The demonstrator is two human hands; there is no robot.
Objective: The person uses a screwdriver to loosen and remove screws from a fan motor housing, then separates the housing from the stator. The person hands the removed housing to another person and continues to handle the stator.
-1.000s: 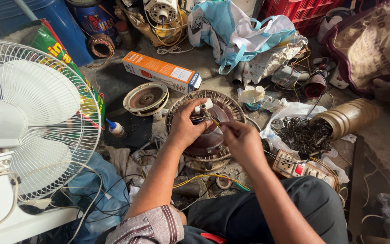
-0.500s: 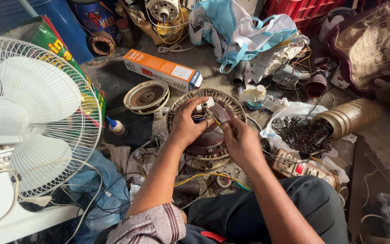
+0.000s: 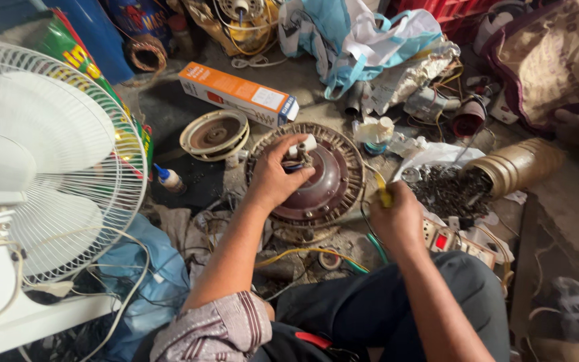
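1. While you sit low over the floor, your left hand (image 3: 273, 177) rests on the motor (image 3: 309, 175), the round brown ceiling-fan body lying flat in front of your knees. Its fingers are closed around a small bundle at the hub: a white plug (image 3: 305, 144) and short wires pinched between thumb and fingertips. Lying flat, the motor probably stays put under that hand, so the wires can be held up clear of the casing.

2. Your left forearm runs straight out from the striped sleeve (image 3: 219, 332), wrist bent down, palm facing the hub.

3. Your right hand (image 3: 397, 218) is off the motor, just beside its right edge. It is closed in a fist around a yellow-handled tool (image 3: 382, 191); the tip is hidden, so what kind of tool it is cannot be told. The wrist is turned inward, knuckles up, the tool upright.

4. Near that hand lies a power strip (image 3: 460, 243) with a red switch, and behind it a pile of dark screws (image 3: 447, 191) spilling from a tipped brass-coloured can (image 3: 517, 164).

5. Left of the motor sit a cream cover plate (image 3: 214, 134), a small glue bottle (image 3: 169, 179) and an orange box (image 3: 236, 94). A white pedestal fan (image 3: 41, 161) stands at your far left.
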